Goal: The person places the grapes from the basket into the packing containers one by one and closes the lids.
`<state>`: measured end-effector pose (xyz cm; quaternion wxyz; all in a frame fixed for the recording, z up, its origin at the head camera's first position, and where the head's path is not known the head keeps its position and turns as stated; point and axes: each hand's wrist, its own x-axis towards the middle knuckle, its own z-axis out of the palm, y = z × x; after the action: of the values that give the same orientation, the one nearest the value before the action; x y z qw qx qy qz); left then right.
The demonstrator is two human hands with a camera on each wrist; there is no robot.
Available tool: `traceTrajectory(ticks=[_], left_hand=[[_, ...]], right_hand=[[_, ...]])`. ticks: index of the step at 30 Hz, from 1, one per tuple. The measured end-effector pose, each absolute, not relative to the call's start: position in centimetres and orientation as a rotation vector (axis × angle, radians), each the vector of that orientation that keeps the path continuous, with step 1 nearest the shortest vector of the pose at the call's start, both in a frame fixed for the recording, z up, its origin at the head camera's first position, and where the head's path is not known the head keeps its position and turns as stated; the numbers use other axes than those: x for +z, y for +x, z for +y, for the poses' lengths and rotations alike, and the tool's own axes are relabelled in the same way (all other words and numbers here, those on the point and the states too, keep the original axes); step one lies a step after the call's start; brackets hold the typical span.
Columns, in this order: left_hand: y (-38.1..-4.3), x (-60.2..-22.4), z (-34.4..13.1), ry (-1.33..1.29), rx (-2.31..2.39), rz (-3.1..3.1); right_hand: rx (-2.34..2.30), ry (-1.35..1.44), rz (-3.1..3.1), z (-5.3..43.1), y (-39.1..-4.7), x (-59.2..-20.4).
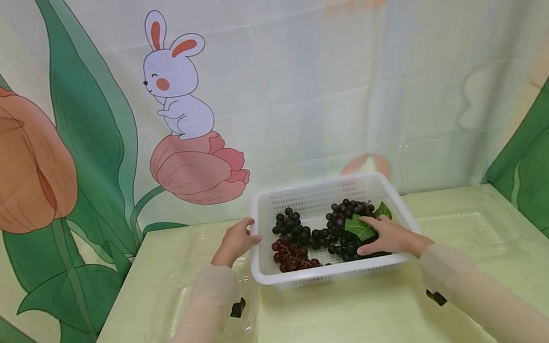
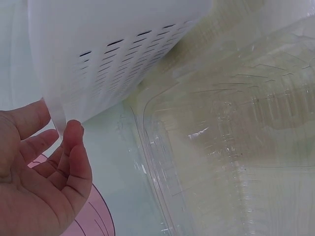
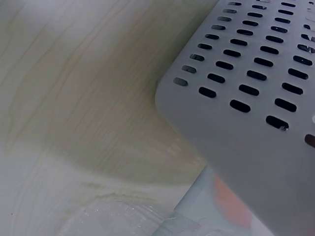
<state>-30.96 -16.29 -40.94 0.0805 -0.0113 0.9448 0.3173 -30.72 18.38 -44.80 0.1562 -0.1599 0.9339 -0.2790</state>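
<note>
A dark grape bunch with a green leaf lies at the right end of the white basket. The right hand is over it, thumb and forefinger spread apart, the forefinger at the leaf; whether they grip the grapes I cannot tell. The step in hand looks like taking hold of, or settling, this bunch; the next move calls for a secure, gentle hold that spares the leaf. Black grapes and red grapes lie in the left half. The left hand pinches the basket's left rim, probably steadying it. Beyond, clear plastic trays rest on the desk.
</note>
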Motion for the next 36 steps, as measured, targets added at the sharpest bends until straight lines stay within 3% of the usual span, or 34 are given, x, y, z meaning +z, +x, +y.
traceTrajectory(ticks=[36], left_hand=[[-30.9, -40.71, -16.14, -0.054, 0.965, 2.809]], right_hand=[[-0.813, -0.361, 2.585, 17.71, -31.3, -45.47]])
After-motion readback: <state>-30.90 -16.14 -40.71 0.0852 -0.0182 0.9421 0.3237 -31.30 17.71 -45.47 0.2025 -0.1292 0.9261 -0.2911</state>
